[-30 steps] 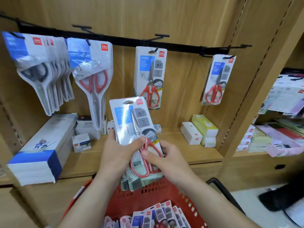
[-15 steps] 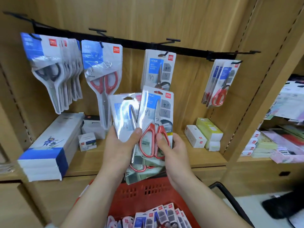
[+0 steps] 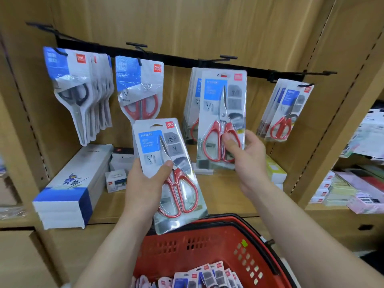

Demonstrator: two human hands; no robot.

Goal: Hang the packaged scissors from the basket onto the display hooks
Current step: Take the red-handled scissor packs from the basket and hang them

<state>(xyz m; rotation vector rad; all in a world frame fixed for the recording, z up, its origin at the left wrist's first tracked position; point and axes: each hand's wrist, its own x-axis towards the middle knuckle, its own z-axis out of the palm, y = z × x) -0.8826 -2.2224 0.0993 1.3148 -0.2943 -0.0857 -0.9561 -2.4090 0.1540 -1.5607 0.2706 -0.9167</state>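
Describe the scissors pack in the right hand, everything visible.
The upper scissors pack is a clear blister on white card with blue panel and red logo, holding red-handled scissors, tips up. Upright, in front of hung packs below the rail; the right hand pinches its lower part, thumb on the handles. Hooked or not: unclear.

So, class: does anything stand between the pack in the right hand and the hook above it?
Nothing visible does. The right hand holds the raised pack just below the hook; the hanging packs sit behind it.

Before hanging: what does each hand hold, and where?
Left hand grips the tilted pack at its middle; right hand pinches the upright pack over the handles.
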